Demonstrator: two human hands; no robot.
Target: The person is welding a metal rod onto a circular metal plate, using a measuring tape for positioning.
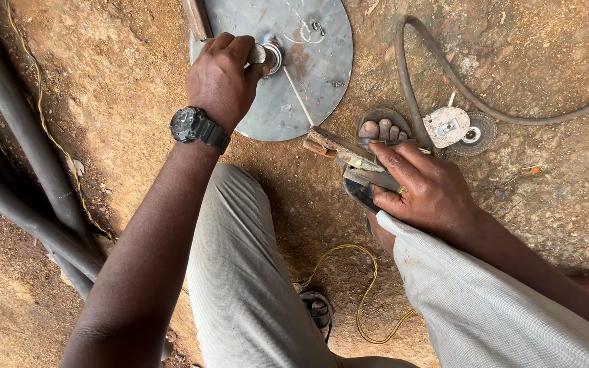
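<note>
My left hand, with a black wristwatch on its wrist, grips a short metal rod that stands on a round grey steel plate lying on the dirt. My right hand holds a worn electrode holder. A thin welding rod runs from its jaws up across the plate to the base of the short rod, by a metal ring. My sandalled foot shows just beyond my right hand.
A thick grey cable loops over the ground at the upper right. A grinding disc and a small white metal part lie beside my foot. Dark pipes run along the left. A yellow wire curls between my legs.
</note>
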